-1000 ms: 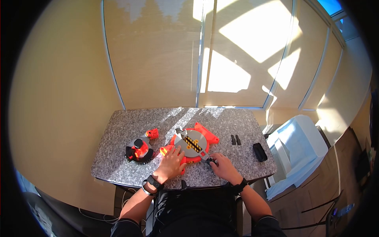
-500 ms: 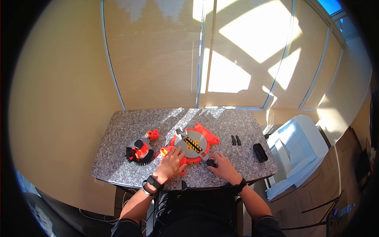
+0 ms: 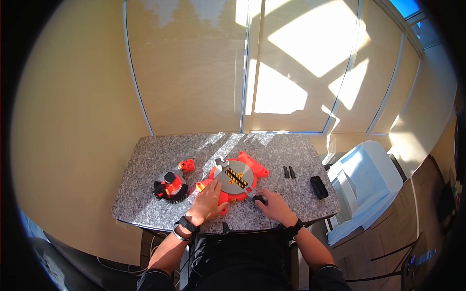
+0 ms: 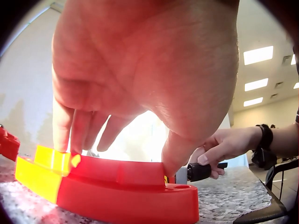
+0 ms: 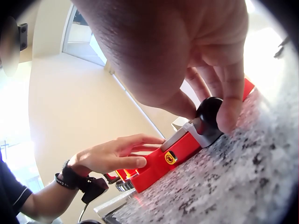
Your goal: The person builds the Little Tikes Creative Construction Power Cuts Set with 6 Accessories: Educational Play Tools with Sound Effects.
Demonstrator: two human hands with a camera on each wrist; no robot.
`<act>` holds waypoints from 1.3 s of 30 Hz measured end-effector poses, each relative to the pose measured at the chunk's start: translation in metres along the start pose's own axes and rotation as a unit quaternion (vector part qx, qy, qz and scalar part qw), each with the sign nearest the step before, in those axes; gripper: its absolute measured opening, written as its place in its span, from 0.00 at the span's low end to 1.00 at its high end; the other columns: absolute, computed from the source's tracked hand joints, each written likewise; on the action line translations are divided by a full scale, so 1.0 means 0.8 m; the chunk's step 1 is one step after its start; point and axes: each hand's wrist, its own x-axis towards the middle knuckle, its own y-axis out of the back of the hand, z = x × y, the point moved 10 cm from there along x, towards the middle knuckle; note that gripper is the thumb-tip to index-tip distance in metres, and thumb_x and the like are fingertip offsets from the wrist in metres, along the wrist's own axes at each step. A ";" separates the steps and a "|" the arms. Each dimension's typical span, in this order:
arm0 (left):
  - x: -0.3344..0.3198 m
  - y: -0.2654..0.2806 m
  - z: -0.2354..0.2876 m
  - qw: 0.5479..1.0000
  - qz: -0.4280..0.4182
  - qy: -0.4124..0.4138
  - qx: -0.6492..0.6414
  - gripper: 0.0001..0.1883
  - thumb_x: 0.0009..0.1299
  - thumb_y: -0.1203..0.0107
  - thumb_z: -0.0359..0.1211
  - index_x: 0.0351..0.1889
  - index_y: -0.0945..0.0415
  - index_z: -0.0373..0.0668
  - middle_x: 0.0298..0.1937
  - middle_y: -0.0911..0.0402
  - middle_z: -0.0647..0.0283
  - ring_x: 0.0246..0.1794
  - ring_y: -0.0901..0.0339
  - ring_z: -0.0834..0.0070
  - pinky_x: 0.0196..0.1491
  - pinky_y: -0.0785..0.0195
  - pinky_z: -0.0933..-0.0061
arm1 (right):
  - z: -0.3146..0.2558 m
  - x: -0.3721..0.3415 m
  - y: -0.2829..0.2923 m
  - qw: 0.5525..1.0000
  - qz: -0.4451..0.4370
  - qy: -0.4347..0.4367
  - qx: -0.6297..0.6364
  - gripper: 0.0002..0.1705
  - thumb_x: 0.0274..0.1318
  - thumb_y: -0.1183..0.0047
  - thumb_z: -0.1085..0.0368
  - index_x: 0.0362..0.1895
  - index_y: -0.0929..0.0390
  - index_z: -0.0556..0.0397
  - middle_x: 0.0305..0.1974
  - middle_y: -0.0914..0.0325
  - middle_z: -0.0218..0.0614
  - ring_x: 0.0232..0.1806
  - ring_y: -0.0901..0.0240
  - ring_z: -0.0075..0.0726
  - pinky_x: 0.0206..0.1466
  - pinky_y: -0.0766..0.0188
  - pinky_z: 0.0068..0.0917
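Observation:
A round toy base with a grey disc top (image 3: 242,169), red rim and black-and-yellow striped panel lies on the table. My left hand (image 3: 206,201) rests on its left side, fingers fairly straight on top and thumb near the front rim, as the left wrist view shows. At the base's lower right, a short grey piece carries a black knob (image 5: 210,111). My right hand (image 3: 276,206) pinches this knob between thumb and fingers, low over the tabletop. Red arms (image 3: 253,164) stick out from the rim, and a grey upright clip (image 3: 222,164) stands at its upper left.
Left of the base sits a red, black and grey toy assembly (image 3: 171,184) with a red end piece (image 3: 186,165). Two small black pieces (image 3: 290,172) and a black case-like object (image 3: 319,187) lie to the right. A chair with a pale blue cover (image 3: 369,179) stands beside the speckled table (image 3: 160,145).
My right fingers have shifted slightly on the black knob, which sits at a different angle than a second ago. My left hand stays on the base, moving a little left.

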 end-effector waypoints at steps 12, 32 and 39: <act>-0.001 0.007 -0.006 1.000 0.012 0.017 -0.003 0.46 0.68 0.38 0.56 0.70 0.37 0.24 0.76 0.41 0.37 0.76 0.40 0.46 0.75 0.41 0.52 | -0.005 -0.001 0.003 1.000 -0.005 -0.019 0.024 0.22 0.55 0.35 0.66 0.53 0.26 0.56 0.47 0.22 0.50 0.47 0.21 0.59 0.52 0.23 0.46; 0.001 0.009 -0.003 0.999 0.024 -0.003 0.046 0.42 0.67 0.37 0.54 0.65 0.31 0.25 0.70 0.31 0.39 0.72 0.33 0.48 0.70 0.33 0.56 | -0.002 -0.002 -0.001 1.000 0.005 0.020 -0.007 0.24 0.56 0.33 0.64 0.54 0.25 0.55 0.46 0.23 0.46 0.36 0.18 0.44 0.42 0.20 0.37; 0.001 0.009 -0.002 0.999 0.015 -0.005 0.048 0.42 0.67 0.37 0.54 0.65 0.31 0.25 0.70 0.31 0.40 0.72 0.33 0.48 0.69 0.32 0.56 | 0.010 -0.001 -0.007 1.000 0.000 0.000 0.001 0.18 0.62 0.40 0.65 0.53 0.25 0.58 0.44 0.18 0.51 0.39 0.17 0.51 0.45 0.20 0.40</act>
